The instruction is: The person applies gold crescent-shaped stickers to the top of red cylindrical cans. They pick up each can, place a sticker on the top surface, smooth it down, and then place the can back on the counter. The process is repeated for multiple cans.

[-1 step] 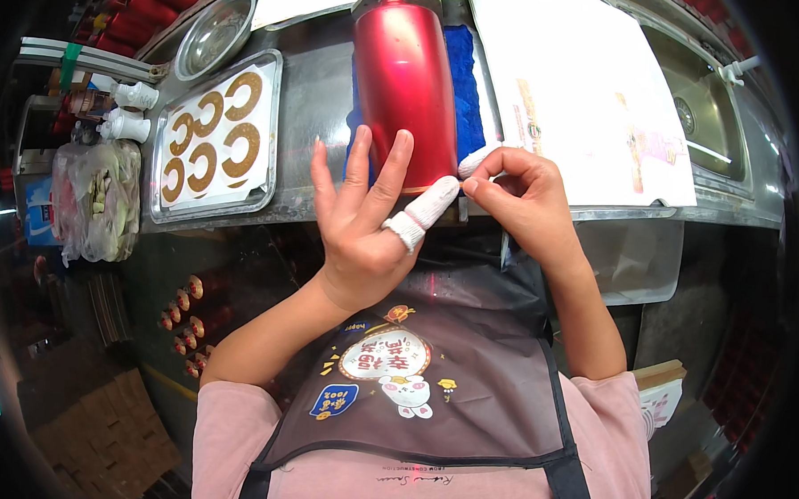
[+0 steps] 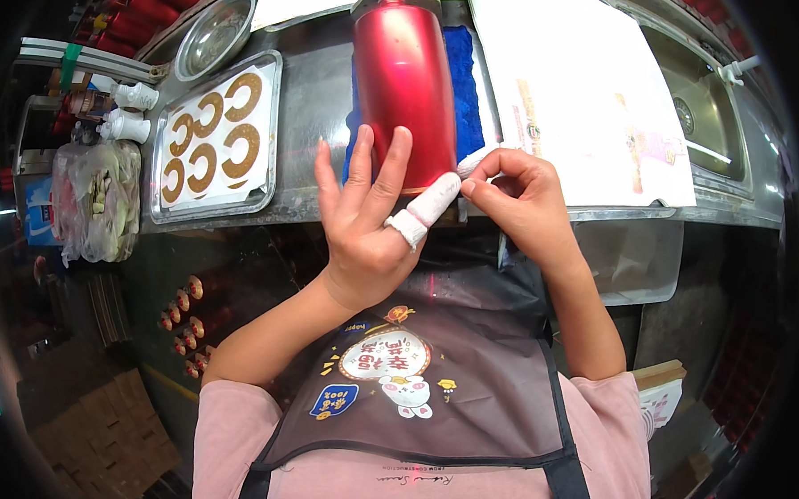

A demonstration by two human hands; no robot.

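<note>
A large red metallic bottle (image 2: 402,80) lies on a blue cloth (image 2: 465,83), its neck pointing away from me and its base near the table's front edge. My left hand (image 2: 369,221) has its fingers spread, two of them over the bottle's left side. A white knitted cover (image 2: 433,202) sleeves its thumb, which points to the base's right corner. Thumb and finger of my right hand (image 2: 526,201) are pinched together beside that corner; whatever they hold is too small to make out. A white-covered fingertip (image 2: 476,166) shows behind the pinch, against the bottle.
Left of the bottle is a metal tray (image 2: 273,137) with several gold ring-shaped pieces (image 2: 243,95) on white paper. A glass bowl (image 2: 214,36) stands behind it. White sheets (image 2: 593,106) cover the right side, beside a sink (image 2: 717,112). Several red bottles (image 2: 191,321) stand below, left.
My left hand has shifted slightly to the right, its covered thumb now closer to my right fingertips. The bottle has not moved.
</note>
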